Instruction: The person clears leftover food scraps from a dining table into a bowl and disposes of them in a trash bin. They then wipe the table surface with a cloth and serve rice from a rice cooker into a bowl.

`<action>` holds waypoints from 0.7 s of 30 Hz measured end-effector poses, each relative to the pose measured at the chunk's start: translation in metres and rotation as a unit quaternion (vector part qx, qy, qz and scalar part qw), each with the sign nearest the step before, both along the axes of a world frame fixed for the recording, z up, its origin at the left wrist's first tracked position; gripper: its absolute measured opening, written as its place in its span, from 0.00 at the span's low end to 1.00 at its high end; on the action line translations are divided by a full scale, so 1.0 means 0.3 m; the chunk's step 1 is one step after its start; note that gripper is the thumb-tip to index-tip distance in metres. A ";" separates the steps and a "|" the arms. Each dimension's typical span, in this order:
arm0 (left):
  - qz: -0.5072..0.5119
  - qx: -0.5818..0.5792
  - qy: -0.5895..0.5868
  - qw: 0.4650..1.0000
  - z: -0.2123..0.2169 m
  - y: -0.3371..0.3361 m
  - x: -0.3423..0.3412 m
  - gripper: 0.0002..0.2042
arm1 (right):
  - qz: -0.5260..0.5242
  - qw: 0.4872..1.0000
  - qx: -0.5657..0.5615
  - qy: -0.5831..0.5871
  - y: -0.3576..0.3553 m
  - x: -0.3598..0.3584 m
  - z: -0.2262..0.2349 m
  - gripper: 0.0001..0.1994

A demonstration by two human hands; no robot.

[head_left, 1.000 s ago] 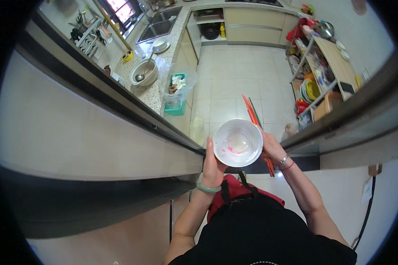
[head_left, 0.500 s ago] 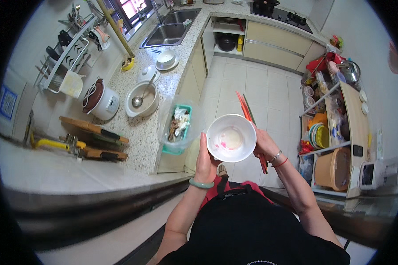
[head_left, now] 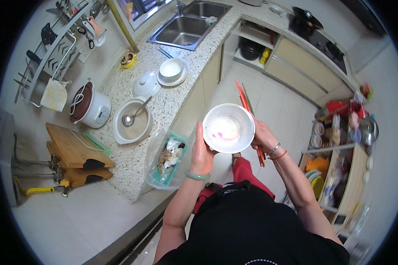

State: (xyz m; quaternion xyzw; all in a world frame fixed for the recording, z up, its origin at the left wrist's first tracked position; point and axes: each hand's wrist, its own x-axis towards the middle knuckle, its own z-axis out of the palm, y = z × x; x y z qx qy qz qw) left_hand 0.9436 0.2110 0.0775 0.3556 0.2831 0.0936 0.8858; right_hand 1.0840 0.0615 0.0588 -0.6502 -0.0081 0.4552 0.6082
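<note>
A white bowl [head_left: 228, 128] with pink bits and a little residue in its bottom is held out in front of me, its open top facing up. My left hand [head_left: 202, 152] grips the bowl's left side, fingers partly hidden beneath it. On the other side, my right hand [head_left: 264, 137] supports the bowl and also holds a bundle of chopsticks [head_left: 244, 99], red and dark green. They stick out beyond the bowl and below the hand. A green bin lined with a clear bag [head_left: 181, 159], holding scraps and crumpled tissue, hangs at the counter's edge by my left hand.
On the speckled counter [head_left: 166, 104] stand a white pot [head_left: 117, 128] with a ladle [head_left: 128, 119], its lid [head_left: 146, 84], stacked dishes [head_left: 171, 69] and a white cooker [head_left: 95, 110]. A sink [head_left: 181, 31] lies beyond. A loaded shelf rack [head_left: 356, 172] lines the right side.
My view has turned, and the sink, counter and stove now sit further right in it. Both hands still hold the bowl, and the chopsticks stay in my right hand.
</note>
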 end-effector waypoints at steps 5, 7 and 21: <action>0.095 -0.004 0.005 0.995 0.034 0.066 0.240 0.30 | 0.108 0.994 0.007 -0.027 0.163 0.317 0.032 0.32; 0.126 0.011 -0.002 0.992 0.046 0.111 0.318 0.30 | 0.141 0.990 0.013 -0.023 0.247 0.434 0.046 0.32; 0.269 0.066 -0.036 0.960 0.092 0.698 0.630 0.30 | 0.303 0.948 0.090 -0.034 1.041 0.820 0.096 0.33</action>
